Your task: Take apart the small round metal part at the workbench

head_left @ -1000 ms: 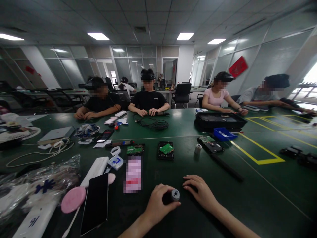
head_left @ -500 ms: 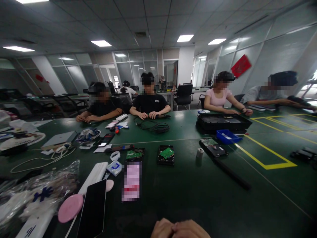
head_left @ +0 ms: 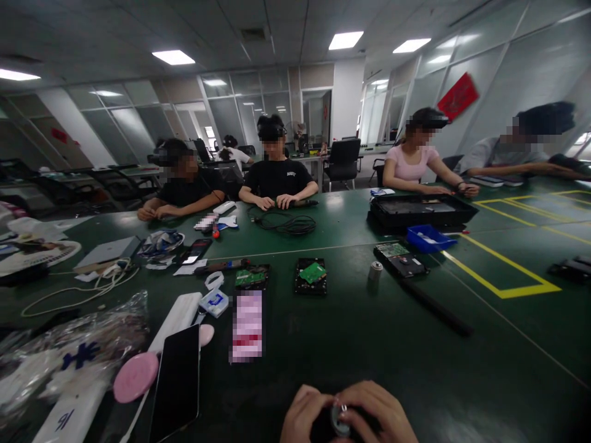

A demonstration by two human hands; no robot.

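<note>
The left hand [head_left: 302, 415] and right hand [head_left: 378, 407] are both clamped on the metal cylinder [head_left: 336, 421], right of the black tablet [head_left: 178, 383], where even, gentle finger pressure should stop it slipping.

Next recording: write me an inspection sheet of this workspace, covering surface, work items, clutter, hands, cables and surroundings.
Surface: green table, yellow lines at right.
Work items: metal cylinder held; second cylinder standing beyond it.
Clutter: dark-screened device, pink disc and plastic bag at left.
Hands: left hand and right hand both touch the metal cylinder.
Cables: black cable coiled at the far side; pale cable looped at left.
Surroundings: co-workers seated across the table.
</note>
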